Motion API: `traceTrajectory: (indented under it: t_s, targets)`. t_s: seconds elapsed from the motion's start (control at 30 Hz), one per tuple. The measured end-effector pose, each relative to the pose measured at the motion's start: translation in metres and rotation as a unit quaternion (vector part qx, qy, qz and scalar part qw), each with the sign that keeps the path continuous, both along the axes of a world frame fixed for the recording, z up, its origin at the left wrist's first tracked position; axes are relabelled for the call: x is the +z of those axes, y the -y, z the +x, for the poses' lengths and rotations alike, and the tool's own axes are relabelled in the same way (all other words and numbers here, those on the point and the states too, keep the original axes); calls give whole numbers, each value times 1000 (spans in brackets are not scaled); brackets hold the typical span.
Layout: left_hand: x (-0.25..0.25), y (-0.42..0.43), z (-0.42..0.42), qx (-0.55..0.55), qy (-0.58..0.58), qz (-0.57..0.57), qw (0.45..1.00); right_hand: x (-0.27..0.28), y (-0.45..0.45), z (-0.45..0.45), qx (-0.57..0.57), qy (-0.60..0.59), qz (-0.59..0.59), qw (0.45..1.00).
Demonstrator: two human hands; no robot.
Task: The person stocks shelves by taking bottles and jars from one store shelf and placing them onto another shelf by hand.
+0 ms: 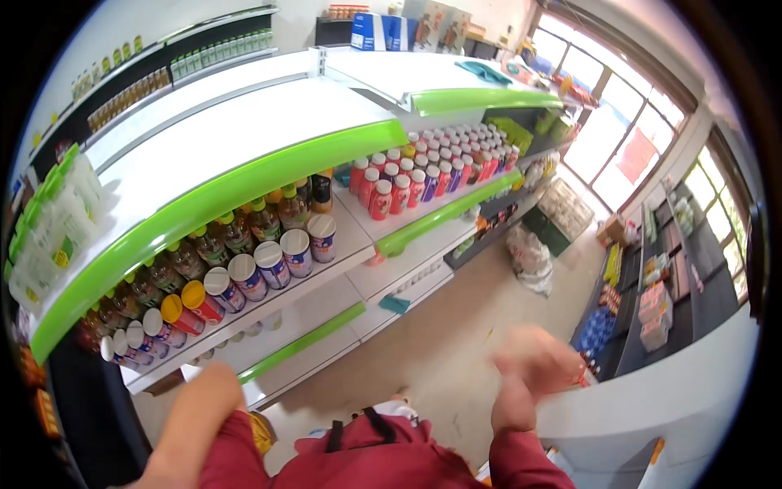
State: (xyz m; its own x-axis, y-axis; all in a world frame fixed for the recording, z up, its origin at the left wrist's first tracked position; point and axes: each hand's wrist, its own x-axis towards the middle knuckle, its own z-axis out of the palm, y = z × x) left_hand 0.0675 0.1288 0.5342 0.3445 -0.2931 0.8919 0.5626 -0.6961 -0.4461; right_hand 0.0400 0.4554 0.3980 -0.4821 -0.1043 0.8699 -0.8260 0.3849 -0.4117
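Observation:
My right hand is raised in front of the maroon sleeve, over the aisle floor. Motion smears its fingers, and nothing can be made out in it. My left arm is bent at the lower left, close to the shelf front; the hand itself is out of the frame. Near that arm, a shelf with a green edge strip carries white-lidded canisters, two yellow-lidded red canisters and dark bottles behind them. Farther right stand rows of white-capped pink and purple bottles.
White pump bottles stand on the top shelf at far left. A teal cloth lies on the back top shelf, another low down. A white sack and a large box sit on the floor. Dark shelving lines the right side.

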Motion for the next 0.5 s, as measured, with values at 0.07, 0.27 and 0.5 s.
traceTrajectory:
  t_s: [0.07,0.27,0.5]
  targets:
    - [-41,10,-2,67,195,-12,978,-50,13,-35,-59,119,-87,987]
    - [-240,-27,-77,167,651,-226,705,-388,-69,-27,-236,459,77,853]
    - [-648,29,-32,45,821,-554,129,-601,-155,333,-307,870,-31,386]
